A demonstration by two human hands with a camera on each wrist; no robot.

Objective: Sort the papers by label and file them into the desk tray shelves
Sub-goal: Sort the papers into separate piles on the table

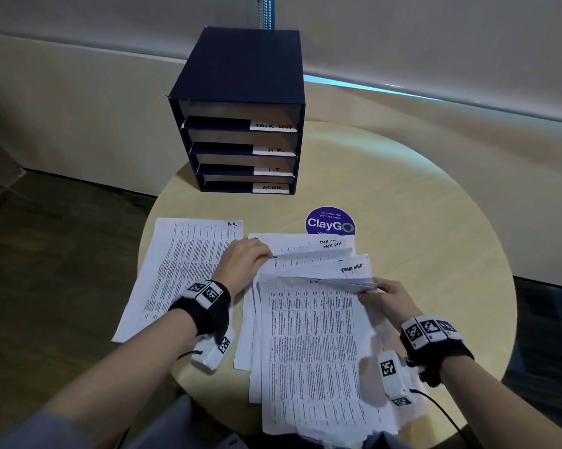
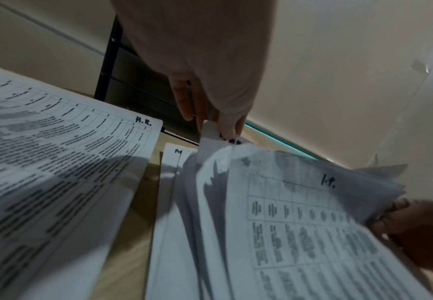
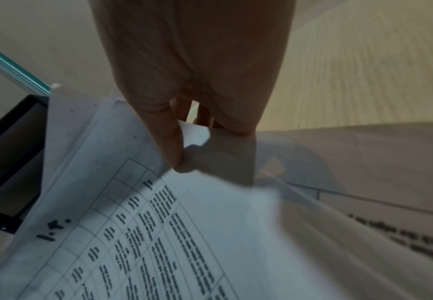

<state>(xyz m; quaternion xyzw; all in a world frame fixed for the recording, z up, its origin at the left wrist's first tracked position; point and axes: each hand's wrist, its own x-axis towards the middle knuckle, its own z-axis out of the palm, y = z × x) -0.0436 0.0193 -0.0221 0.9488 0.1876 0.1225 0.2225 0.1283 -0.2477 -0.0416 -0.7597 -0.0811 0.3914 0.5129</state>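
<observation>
From the head view, the left hand (image 1: 244, 257) pinches the far-left edges of lifted sheets in the paper stack (image 1: 308, 345) lying on the round table (image 1: 435, 222) before the desk tray (image 1: 240, 124). The left wrist view shows its fingertips (image 2: 231, 130) closed on those edges. In the right wrist view, the right hand (image 3: 197, 101) grips a sheet corner between thumb and fingers above the I.T. sheet (image 3: 158, 233).

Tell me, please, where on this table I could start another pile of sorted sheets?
Bare wood lies right of the fanned stack, past the right hand, and between the ClayGo sticker and the desk tray. The near left, around the H.R. sheet, is crowded.
</observation>
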